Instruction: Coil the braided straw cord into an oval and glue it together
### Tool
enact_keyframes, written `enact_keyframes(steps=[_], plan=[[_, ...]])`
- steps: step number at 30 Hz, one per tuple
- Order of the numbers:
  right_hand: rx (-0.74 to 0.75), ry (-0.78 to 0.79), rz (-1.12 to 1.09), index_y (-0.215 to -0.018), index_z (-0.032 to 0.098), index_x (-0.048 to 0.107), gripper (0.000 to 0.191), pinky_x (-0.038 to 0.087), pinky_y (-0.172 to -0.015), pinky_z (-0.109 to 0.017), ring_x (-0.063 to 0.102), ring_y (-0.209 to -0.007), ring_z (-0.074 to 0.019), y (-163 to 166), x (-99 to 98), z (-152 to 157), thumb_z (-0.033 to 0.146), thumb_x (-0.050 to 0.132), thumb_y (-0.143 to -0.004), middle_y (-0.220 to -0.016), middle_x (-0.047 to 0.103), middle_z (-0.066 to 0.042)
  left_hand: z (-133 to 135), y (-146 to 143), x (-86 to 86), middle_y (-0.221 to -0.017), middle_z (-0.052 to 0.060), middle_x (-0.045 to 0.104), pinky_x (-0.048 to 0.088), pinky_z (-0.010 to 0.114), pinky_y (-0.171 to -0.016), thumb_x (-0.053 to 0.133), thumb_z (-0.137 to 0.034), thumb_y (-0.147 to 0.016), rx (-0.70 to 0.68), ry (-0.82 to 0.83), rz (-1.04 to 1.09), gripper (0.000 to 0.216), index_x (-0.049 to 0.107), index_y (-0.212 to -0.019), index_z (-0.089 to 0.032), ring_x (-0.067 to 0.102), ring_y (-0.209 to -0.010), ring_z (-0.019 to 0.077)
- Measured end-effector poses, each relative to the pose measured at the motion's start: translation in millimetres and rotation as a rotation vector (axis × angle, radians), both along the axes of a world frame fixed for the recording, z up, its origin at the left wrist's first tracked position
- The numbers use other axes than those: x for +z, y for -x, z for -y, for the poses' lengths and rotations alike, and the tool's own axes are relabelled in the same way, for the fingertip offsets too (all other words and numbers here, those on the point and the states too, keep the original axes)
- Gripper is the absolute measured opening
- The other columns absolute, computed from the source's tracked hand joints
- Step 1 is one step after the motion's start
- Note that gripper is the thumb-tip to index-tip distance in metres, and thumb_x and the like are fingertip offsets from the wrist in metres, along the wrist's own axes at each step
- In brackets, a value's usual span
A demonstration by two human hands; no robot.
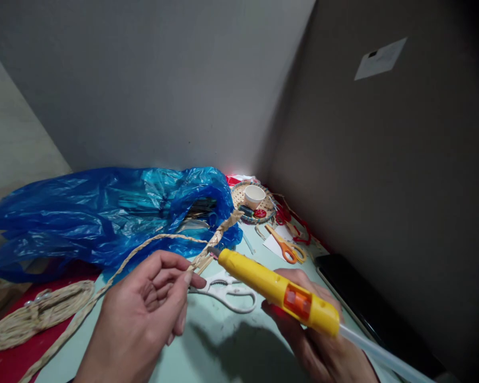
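Observation:
Between thumb and fingers, my left hand (151,303) pinches a braided straw-coloured cord (222,230) whose thick end points up and away. A long strand of the same cord (123,264) trails down to the lower left. My right hand (319,330) is wrapped round a yellow glue gun (259,274), with a clear glue stick (383,354) sticking out of its back. The gun's nozzle (213,252) is at the cord, just beyond my left fingertips; I cannot tell whether they touch. White-handled scissors (239,300) lie on the table below, partly hidden.
A blue plastic bag (104,207) fills the back left. Bundled cord (43,314) lies on red cloth at left. A woven tray (269,213) holds a white cup (254,197). Orange-handled scissors (285,247) and a black flat object (367,303) lie right, beside the dark wall.

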State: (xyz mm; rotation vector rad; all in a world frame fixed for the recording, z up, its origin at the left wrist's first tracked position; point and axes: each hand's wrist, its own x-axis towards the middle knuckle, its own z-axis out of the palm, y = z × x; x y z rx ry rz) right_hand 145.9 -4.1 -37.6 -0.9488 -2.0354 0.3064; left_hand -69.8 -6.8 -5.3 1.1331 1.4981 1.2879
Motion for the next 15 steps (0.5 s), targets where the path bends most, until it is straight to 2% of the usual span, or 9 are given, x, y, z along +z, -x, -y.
enact_keyframes(steps=[6,11,15], plan=[[-0.056,-0.093,0.003,-0.102,0.023,0.052,0.009,0.051,-0.056,-0.03,0.061,-0.06,-0.0168,-1.1,0.0,-2.4,0.018,0.052,-0.095,-0.082,0.063,-0.002,-0.8,0.5,-1.9,-0.068,0.001,0.074,0.039,0.02,-0.041,0.074,-0.049,-0.073,0.009,-0.001,-0.006,0.032,0.058,-0.08,-0.021,0.049,-0.039,0.0077],[-0.096,-0.116,0.002,-0.1,0.024,0.052,0.007,0.051,-0.054,-0.029,0.059,-0.058,-0.0163,0.2,0.7,-5.7,0.019,0.051,-0.096,-0.079,0.062,-0.001,-0.9,1.9,-2.3,-0.048,-0.006,0.059,0.036,0.018,-0.04,0.073,-0.045,-0.074,0.0,-0.01,-0.024,0.028,0.06,-0.079,-0.022,0.046,-0.039,0.0084],[-0.102,-0.123,-0.022,-0.102,0.025,0.052,0.01,0.052,-0.055,-0.029,0.062,-0.06,-0.0172,-0.6,3.1,-6.8,0.019,0.053,-0.095,-0.082,0.064,-0.003,-1.4,3.0,-2.2,-0.062,-0.001,0.072,0.031,0.02,-0.039,0.072,-0.045,-0.075,-0.004,-0.03,-0.053,0.027,0.06,-0.081,-0.021,0.045,-0.039,0.0058]])
